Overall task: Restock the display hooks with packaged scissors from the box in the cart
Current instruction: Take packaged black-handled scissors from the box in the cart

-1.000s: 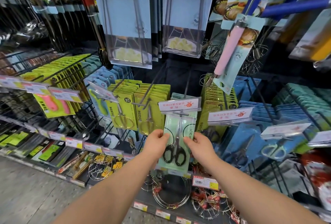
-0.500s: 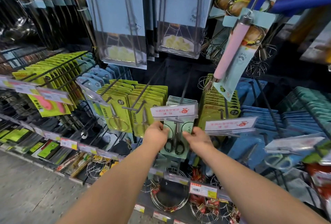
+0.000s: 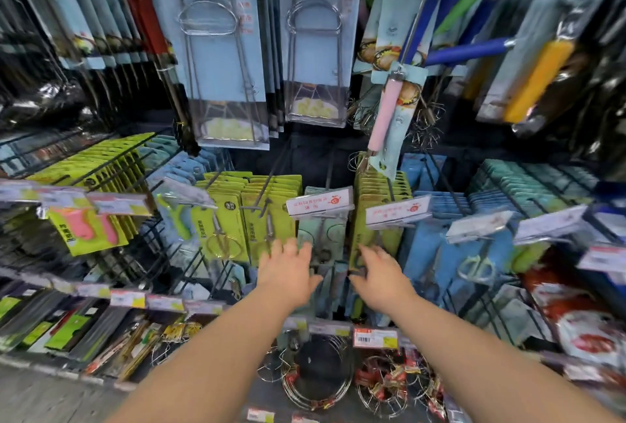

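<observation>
A pale green pack of black-handled scissors [image 3: 323, 236] hangs on the middle display hook under a white and red price tag [image 3: 318, 204]. My left hand [image 3: 288, 268] is just left of the pack with fingers spread, and my right hand [image 3: 379, 270] is just right of it with fingers loose. Neither hand grips the pack; the frame is blurred, so I cannot tell whether the fingertips touch it. More packs of the same kind hang behind it on the hook. The cart and box are out of view.
Yellow-green scissor packs [image 3: 223, 219] hang on hooks to the left and blue packs [image 3: 474, 253] to the right. Long clear-packed wire tools [image 3: 223, 60] hang above. Wire racks [image 3: 318, 375] and price labels [image 3: 374, 338] line the shelf below.
Both hands held the green scissor pack by its sides and pushed it onto the hook; now they have let go and spread apart, and the pack hangs on its own.
</observation>
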